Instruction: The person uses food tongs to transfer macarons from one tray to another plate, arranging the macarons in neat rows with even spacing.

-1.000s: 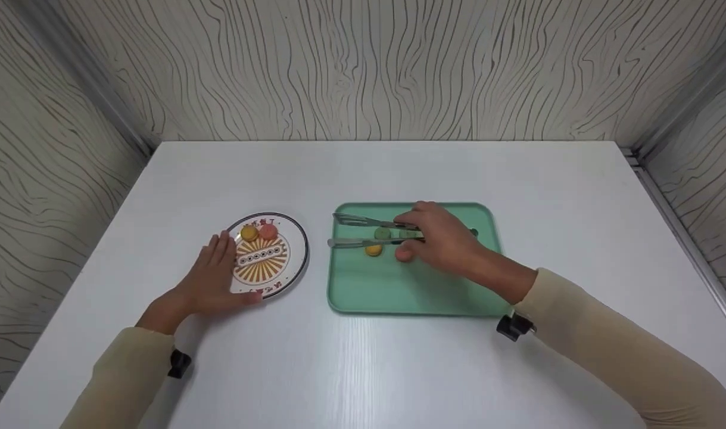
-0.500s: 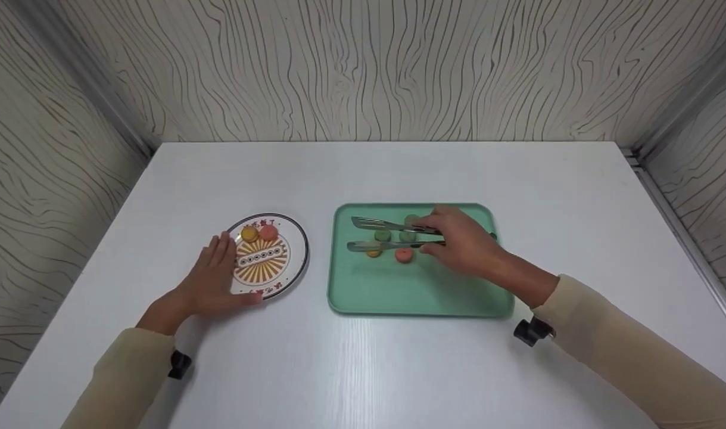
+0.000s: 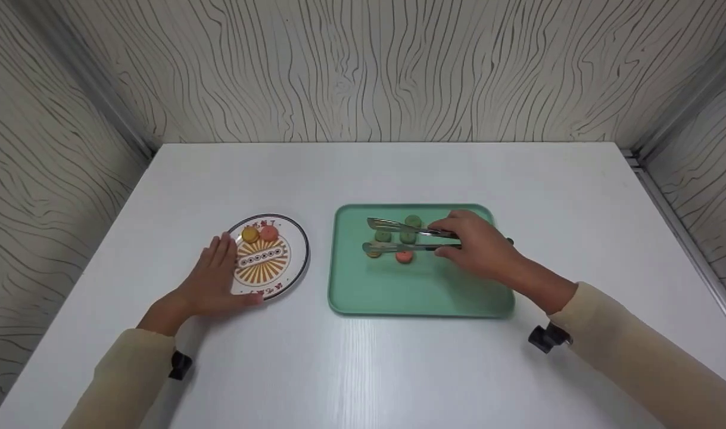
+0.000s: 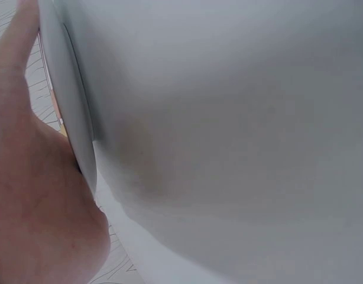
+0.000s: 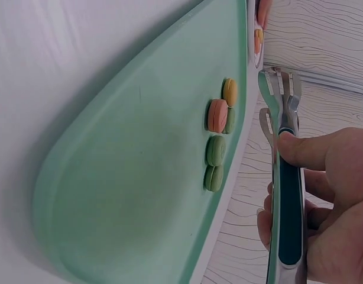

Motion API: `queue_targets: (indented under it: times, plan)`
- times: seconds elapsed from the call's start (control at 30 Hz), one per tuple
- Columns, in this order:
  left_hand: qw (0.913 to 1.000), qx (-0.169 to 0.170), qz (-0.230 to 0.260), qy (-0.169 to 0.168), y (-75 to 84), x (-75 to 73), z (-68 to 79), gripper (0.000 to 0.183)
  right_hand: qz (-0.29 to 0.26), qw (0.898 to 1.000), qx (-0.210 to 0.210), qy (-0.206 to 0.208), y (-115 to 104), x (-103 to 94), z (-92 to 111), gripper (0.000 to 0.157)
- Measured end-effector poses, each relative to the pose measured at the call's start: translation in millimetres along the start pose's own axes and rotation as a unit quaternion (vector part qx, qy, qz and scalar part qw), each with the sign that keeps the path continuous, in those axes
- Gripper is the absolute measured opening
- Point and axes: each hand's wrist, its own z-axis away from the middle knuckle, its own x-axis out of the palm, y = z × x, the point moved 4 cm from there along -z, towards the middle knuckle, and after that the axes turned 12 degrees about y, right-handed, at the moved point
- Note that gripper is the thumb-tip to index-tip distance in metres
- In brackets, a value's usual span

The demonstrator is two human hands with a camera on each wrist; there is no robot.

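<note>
My right hand holds metal tongs with dark grips, their two arms spread and nothing between the tips. They hover over the green tray, where three green macarons, a pink macaron and a yellow macaron lie grouped. The right wrist view shows the thumb pressing the dark handle of the tongs. Over at the left, my left hand rests on the edge of a round patterned plate, fingers straight and thumb at its near rim. A yellow macaron and a pink macaron sit on that plate.
Plate and tray stand apart on a white table, the plate to the left. Behind the table rises a panel with a wood-grain pattern. Similar panels flank both sides, with metal posts at the corners.
My right hand has drawn the spread tongs to the right across the tray, uncovering more of the green and pink macarons. The left hand stays on the plate.
</note>
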Motion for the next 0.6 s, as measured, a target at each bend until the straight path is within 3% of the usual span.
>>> queue_targets:
  times: [0.6]
  plan:
    - [0.9998, 0.011, 0.01, 0.009, -2.9, 3.3, -0.3, 0.132, 0.002, 1.0, 0.005, -0.011, 27.6, -5.9, 15.6, 0.035]
